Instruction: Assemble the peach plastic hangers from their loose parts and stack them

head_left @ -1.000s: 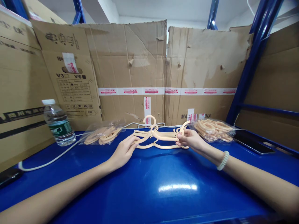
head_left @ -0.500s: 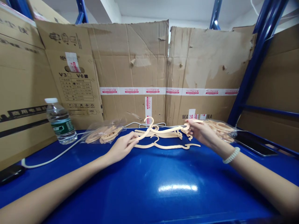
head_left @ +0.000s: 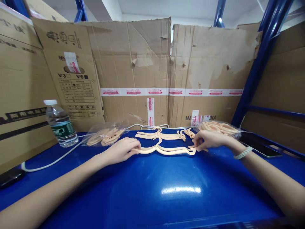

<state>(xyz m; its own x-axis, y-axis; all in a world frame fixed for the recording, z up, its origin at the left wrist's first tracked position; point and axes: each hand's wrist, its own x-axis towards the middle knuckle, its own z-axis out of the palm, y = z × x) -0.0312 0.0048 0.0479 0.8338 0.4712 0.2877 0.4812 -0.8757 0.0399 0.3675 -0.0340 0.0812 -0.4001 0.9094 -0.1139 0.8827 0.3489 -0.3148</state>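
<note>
A beige clothes hanger (head_left: 172,152) lies low over the blue tabletop (head_left: 133,190), on or against another hanger of the same kind. My left hand (head_left: 122,150) is closed on its left end. At its right end, the fingers of my right hand (head_left: 206,140) pinch the tip beside a small hooked part. Just behind lies a stack of similar hangers (head_left: 166,136), their hooks pointing away from me. Some loose beige pieces (head_left: 189,133) sit between that stack and my right hand.
Clear bags of beige parts lie at left (head_left: 108,135) and right (head_left: 219,127). A water bottle (head_left: 60,124) stands at left near a white cable (head_left: 54,162). A dark phone (head_left: 260,146) lies at right. Cardboard sheets (head_left: 133,63) wall the back.
Both hands have come down with the hanger, from above the table onto the hanger lying in front. My right hand has also moved slightly to the right.
</note>
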